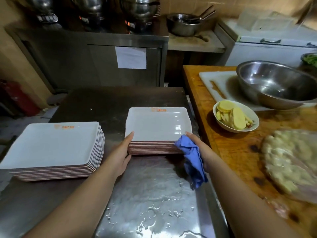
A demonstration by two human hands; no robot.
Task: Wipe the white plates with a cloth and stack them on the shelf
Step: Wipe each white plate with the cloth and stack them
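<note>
Two stacks of white plates sat on the wet table [154, 194]. The left hand [122, 156] gripped the right stack [157, 134]; the right hand [199, 148], clutching the blue cloth [192, 160], steadied it. The left stack [53, 150] waited; shelving seemingly remained.

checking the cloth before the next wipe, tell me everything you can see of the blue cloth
The blue cloth is a soft, crumpled rag, looking like thin woven fabric, bunched rather than folded. The right hand holds its upper part, and the rest hangs loosely down to a ragged tip above the wet metal counter. Its upper corner lies against the near right corner of the right stack of plates, which the left hand holds at the other side. Whether it is damp cannot be told.
</note>
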